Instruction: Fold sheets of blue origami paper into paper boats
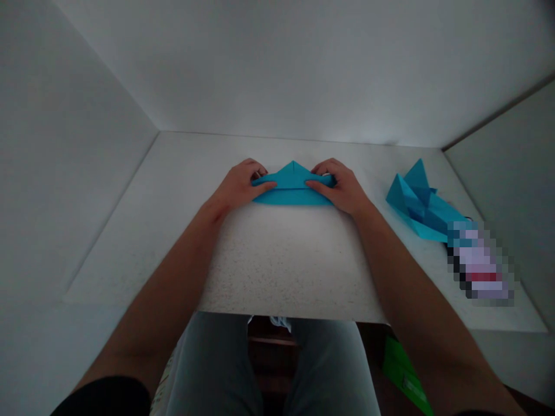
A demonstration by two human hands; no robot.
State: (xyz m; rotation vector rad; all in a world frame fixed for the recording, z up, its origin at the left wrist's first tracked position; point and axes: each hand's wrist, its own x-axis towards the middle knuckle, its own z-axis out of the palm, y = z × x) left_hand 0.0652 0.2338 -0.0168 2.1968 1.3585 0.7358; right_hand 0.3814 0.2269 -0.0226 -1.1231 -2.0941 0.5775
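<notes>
While both forearms reach up from the bottom corners of the frame, the two hands meet at a folded blue paper (293,188) lying just above the middle of the picture on a pale speckled table (277,266). At far left a plain grey wall (60,173) runs up beside the table edge. Moving right, the left hand (238,186) sits on the left end of the paper, fingers curled over its far edge and the thumb laid flat across the lower band, pinching that corner narrowly. The paper itself lies flat, shaped as a low triangle with its peak pointing toward the top of the frame and a folded band along its middle. The right hand (342,186) mirrors this on the right end, thumb pressing the band and fingers bent behind the far edge, so both hands grip the same sheet with a close hold.

Further right, well apart from the hands, a finished blue paper boat (418,205) rests on the table in the right middle of the frame. Just beside its lower right end lies a blurred object (481,266) whose nature cannot be told. Below centre, the person's light grey trousers (217,370) show under the table's near edge, and a green object (405,375) sits at the lower right.
</notes>
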